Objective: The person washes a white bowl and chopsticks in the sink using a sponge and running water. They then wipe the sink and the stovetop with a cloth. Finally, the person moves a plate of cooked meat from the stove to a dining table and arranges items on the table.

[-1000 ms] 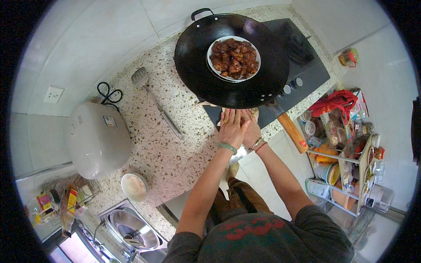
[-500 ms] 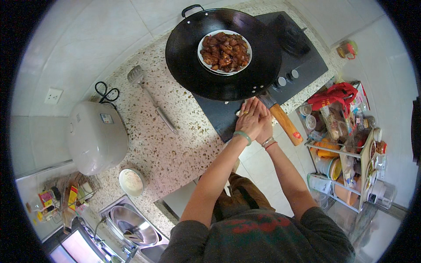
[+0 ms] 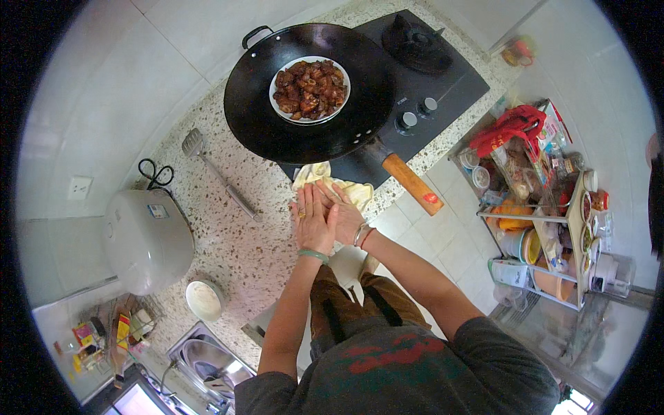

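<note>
Left hand and right hand: flat, pressed palm to palm above yellow cloth at desk edge, holding nothing; wok beyond carries plate of meat.

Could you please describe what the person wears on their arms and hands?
Both forearms are bare below short dark grey sleeves. The left hand has a ring on one finger and a green bangle at the wrist. The right hand has thin bracelets, one silver and one reddish, at the wrist.
</note>
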The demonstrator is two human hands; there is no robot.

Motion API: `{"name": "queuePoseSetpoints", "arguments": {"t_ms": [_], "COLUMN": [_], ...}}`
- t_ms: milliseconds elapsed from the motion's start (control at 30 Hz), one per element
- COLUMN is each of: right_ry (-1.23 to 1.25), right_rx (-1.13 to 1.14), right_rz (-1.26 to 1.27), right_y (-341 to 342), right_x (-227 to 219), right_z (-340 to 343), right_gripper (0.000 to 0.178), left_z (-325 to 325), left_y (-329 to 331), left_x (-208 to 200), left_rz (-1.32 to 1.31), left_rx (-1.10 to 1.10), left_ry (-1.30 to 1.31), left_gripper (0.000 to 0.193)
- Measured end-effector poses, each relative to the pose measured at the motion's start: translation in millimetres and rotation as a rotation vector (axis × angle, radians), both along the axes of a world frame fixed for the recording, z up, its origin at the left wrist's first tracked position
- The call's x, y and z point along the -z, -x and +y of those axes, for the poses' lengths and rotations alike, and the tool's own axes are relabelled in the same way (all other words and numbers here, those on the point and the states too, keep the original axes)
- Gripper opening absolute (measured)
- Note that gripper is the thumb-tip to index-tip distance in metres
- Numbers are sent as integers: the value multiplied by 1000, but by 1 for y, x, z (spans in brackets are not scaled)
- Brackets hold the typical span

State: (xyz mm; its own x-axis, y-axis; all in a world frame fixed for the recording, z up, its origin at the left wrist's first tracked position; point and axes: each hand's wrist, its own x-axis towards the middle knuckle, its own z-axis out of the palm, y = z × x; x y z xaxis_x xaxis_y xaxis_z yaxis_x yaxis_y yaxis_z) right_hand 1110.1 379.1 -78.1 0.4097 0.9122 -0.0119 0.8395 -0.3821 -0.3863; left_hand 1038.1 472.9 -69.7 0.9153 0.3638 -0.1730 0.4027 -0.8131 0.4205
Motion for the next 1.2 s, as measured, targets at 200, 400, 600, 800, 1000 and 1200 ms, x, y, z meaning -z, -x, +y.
{"name": "queuePoseSetpoints", "arguments": {"t_ms": [200, 400, 600, 800, 1000, 1200], "right_ry": [-71, -190, -78, -147, -108, -41], "right_rx": [-83, 72, -18, 56, -31, -162], "right_rz": [-20, 74, -238, -158, -55, -74], "right_y": [-34, -82, -118, -131, -138, -172], "right_x": [9, 37, 47, 84, 37, -4], "right_z": [-32, -99, -111, -120, -121, -143], "right_gripper": [62, 53, 46, 53, 47, 45], "left_z": [-41, -99, -93, -107, -116, -154], "left_y": [-29, -82, -121, -121, -120, -148], "left_x": [7, 15, 32, 38, 4, 26], "left_rz": [-79, -152, -30, -78, -162, -335], "left_rx": [-68, -7, 219, 187, 49, -113], "left_ry": [-4, 35, -87, -238, 19, 43], "left_gripper": [75, 73, 64, 78, 74, 75]}}
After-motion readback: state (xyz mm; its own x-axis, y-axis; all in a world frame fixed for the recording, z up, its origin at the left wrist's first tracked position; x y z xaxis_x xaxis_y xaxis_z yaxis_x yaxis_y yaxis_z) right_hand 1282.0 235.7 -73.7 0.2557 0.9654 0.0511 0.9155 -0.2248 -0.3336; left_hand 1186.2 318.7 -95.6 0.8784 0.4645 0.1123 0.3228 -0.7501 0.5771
